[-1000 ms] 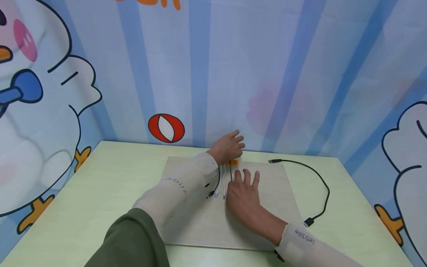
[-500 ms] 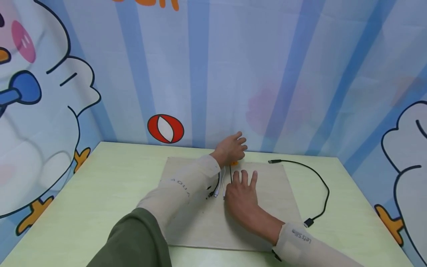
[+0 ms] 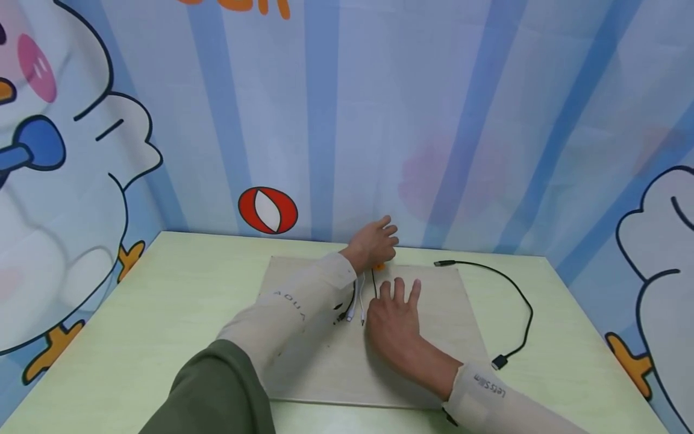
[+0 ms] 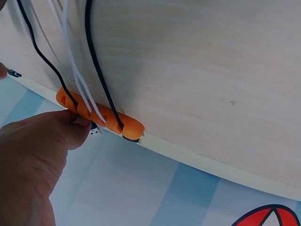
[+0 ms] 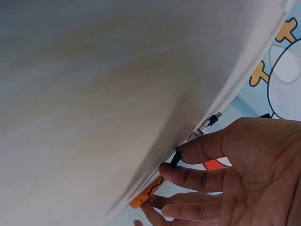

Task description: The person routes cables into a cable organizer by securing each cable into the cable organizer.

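Observation:
In the left wrist view, the thumb and index finger of my left hand [image 4: 37, 155] pinch the back edge of an orange cable organizer [image 4: 113, 120]. A thin black cable [image 4: 44, 56], white cables [image 4: 70, 52] and a thicker black cable [image 4: 95, 56] run through its slots. A USB plug [image 4: 95, 132] shows behind it, beside the thumb. Nearer the body, my right hand [image 3: 394, 319] pinches a small black cable connector [image 5: 175, 159] between thumb and index finger. Its other fingers are spread. Most of the organizer is hidden by the left hand in the head view.
A square beige board [image 3: 314, 355] lies on the pale table [image 3: 184, 313] beneath the cables. To the right, a loose black cable [image 3: 515, 286] curves across the table. Cable ends [image 3: 347, 316] lie left of the right hand. A printed backdrop [image 3: 363, 120] stands behind.
My left hand has shifted slightly to the right and covers more of the orange organizer. The right hand stays nearly in place with the connector.

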Action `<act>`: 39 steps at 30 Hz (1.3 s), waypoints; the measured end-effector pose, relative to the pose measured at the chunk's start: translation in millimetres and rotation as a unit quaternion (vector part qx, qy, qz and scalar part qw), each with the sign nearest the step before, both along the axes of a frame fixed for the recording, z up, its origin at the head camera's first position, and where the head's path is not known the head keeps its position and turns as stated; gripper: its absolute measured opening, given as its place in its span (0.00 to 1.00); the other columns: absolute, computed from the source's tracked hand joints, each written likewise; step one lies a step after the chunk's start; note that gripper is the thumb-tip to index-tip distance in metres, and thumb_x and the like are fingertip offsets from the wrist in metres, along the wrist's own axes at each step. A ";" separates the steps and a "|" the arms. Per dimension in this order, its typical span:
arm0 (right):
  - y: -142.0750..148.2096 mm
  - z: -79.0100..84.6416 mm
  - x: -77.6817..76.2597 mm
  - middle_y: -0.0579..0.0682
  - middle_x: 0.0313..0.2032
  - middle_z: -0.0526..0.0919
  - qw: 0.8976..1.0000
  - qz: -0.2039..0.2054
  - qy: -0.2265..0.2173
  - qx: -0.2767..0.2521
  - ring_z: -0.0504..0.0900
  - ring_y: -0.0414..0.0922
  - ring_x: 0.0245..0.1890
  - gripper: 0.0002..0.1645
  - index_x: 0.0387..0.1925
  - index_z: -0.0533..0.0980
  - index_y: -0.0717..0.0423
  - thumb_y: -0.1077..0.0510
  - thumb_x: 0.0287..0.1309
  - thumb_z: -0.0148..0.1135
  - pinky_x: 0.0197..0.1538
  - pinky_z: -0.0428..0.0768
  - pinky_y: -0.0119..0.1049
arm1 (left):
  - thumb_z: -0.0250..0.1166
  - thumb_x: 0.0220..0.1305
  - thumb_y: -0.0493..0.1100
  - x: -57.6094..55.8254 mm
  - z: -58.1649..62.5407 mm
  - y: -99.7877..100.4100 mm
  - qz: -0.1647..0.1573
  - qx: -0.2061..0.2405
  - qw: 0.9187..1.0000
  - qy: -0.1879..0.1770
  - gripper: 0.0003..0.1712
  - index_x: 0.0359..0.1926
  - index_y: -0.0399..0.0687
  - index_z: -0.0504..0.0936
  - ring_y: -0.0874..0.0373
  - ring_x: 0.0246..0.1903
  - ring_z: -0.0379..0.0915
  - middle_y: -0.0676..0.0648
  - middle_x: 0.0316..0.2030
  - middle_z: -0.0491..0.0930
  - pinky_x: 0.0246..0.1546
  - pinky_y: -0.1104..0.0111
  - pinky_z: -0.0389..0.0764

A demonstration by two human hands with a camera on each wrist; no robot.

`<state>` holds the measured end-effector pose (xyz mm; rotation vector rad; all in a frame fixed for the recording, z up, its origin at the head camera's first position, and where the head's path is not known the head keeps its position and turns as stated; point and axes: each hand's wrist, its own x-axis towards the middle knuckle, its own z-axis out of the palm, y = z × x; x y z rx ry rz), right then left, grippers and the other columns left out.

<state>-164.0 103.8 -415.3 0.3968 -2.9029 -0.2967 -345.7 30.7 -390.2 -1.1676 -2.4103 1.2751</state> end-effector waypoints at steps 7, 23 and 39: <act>5.0 1.6 -1.2 0.64 0.61 0.84 1.000 -0.010 -0.019 0.016 0.70 0.65 0.72 0.10 0.45 0.89 0.61 0.59 0.76 0.67 0.80 0.65 0.75 | 0.65 0.86 0.48 4.9 0.5 -1.6 0.007 0.004 1.000 0.009 0.14 0.63 0.71 0.88 0.55 0.75 0.69 0.62 0.69 0.82 0.85 0.52 0.57; 21.0 2.7 4.8 0.64 0.58 0.84 1.000 -0.003 -0.019 -0.013 0.70 0.67 0.73 0.09 0.45 0.88 0.61 0.61 0.75 0.66 0.80 0.63 0.76 | 0.65 0.86 0.48 6.2 2.2 2.5 0.035 0.006 0.999 0.019 0.11 0.58 0.71 0.90 0.57 0.65 0.72 0.61 0.61 0.86 0.78 0.55 0.60; 56.0 0.2 21.9 0.66 0.55 0.83 0.999 -0.014 0.040 -0.020 0.71 0.69 0.71 0.07 0.35 0.84 0.64 0.64 0.70 0.65 0.77 0.66 0.78 | 0.65 0.86 0.49 13.5 1.7 20.3 0.057 -0.013 0.997 0.053 0.13 0.63 0.70 0.88 0.53 0.75 0.68 0.58 0.69 0.81 0.85 0.52 0.55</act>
